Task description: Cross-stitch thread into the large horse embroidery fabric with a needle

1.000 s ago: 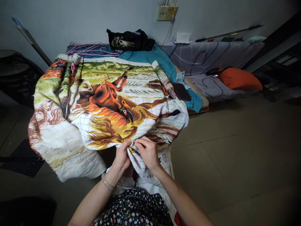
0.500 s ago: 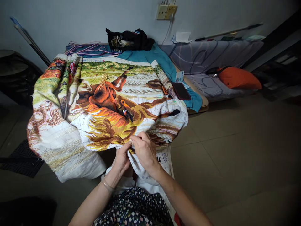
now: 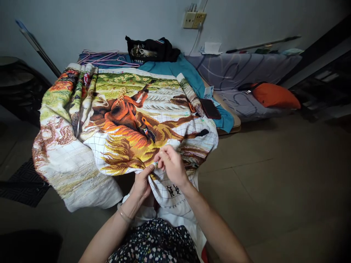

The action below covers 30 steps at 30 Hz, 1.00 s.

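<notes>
A large cross-stitch cloth (image 3: 127,148) with a partly stitched horse picture spreads out before me, its front edge near my lap. My left hand (image 3: 142,186) is closed on that front edge, thumb on top and fingers underneath. Just to the right, my right hand (image 3: 173,166) is raised slightly above the cloth with its fingers pinched together. What sits in that pinch is too small to make out. Loose yellow thread (image 3: 120,96) lies on the stitched horse. Black stitched characters (image 3: 173,190) show below my right hand.
Behind the cloth are pink hangers (image 3: 100,57), a black printed bag (image 3: 153,50) and a teal cloth (image 3: 189,71). A dark phone (image 3: 210,109) lies at the right. Beyond it, an orange bag (image 3: 275,95) rests on a grey covered seat (image 3: 233,100). Rolled cloth (image 3: 189,93) bounds the right side.
My right hand has lifted a little off the cloth and turned, uncovering more of the black characters. My left hand keeps its hold on the edge.
</notes>
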### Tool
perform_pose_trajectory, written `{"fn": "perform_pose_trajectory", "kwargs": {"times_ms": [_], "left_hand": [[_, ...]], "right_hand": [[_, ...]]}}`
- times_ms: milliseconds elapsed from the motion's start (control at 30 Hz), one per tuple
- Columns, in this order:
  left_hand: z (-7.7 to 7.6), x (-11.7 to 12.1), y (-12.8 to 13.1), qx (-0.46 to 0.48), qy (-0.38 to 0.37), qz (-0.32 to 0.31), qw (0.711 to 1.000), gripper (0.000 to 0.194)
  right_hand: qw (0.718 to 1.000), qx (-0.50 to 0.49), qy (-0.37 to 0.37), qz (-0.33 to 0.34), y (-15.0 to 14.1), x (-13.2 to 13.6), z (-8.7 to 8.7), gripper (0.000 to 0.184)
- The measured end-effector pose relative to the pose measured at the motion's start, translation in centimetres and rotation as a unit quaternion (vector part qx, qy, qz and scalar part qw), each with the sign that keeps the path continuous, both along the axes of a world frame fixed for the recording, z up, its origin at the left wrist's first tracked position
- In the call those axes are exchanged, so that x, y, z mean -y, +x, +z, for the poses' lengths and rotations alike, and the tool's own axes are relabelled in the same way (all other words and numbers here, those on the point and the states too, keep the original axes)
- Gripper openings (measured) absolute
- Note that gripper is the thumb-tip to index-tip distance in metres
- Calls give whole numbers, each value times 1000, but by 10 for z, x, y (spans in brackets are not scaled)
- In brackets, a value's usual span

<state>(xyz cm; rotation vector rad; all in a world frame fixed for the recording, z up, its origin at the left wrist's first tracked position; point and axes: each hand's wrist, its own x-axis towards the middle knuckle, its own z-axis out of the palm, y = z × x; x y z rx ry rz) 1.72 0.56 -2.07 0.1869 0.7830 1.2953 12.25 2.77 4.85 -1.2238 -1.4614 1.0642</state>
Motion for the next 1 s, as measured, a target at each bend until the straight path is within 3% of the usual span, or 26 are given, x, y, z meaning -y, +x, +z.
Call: {"fn": "perform_pose_trajectory", "kwargs": {"times_ms": [100, 200, 300, 433, 600, 1000], "left_hand": [[-1, -1, 0, -1, -7, 4, 1000, 40], [-2, -1, 0, -13, -15, 11, 1000, 39], [-2, -2, 0, -18, -15, 15, 1000, 36], [2, -2, 0, -17, -17, 8, 1000, 30], [5, -3, 0, -12, -32, -6, 999, 26], [4, -3, 0, -3, -31, 4, 1000, 31]], "right_hand": [[970, -242, 0, -22, 12, 0, 17, 12], [946, -306, 64, -81, 25, 1, 26, 14], [964, -237, 65, -100, 32, 6, 14, 17], [997, -53, -20, -55, 32, 17, -16, 17], [988, 152, 18, 20, 24, 25, -30, 11], [977, 207, 51, 3, 19, 24, -29, 22]]}}
